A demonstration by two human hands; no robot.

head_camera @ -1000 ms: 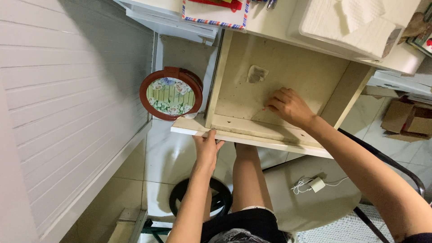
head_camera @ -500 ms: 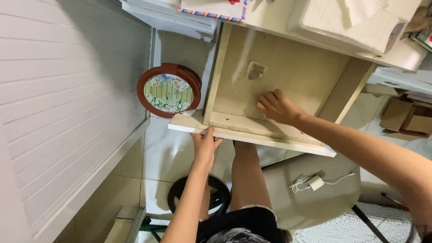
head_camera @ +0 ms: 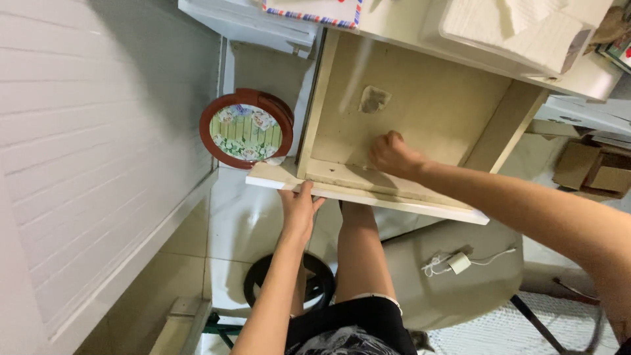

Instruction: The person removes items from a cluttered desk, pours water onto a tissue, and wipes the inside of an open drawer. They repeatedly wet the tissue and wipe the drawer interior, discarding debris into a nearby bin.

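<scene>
A pulled-out wooden drawer (head_camera: 460,112) with a white front panel (head_camera: 407,202) lies open below me, its bare bottom stained. My left hand (head_camera: 299,207) grips the front panel's lower edge near its left end. My right hand (head_camera: 391,154) is inside the drawer near the front wall, fingers curled into a fist on the drawer bottom; I cannot see anything in it. A small grey patch or scrap (head_camera: 374,98) lies on the drawer bottom further back.
A round brown stool with a floral top (head_camera: 246,129) stands left of the drawer. A white panelled wall (head_camera: 92,144) runs along the left. A white charger with cable (head_camera: 460,261) lies on a round white seat. Cardboard boxes (head_camera: 595,172) sit at right.
My right hand has slid left and toward the drawer's front and its fingers have curled into a fist. My left hand stays on the front panel.
</scene>
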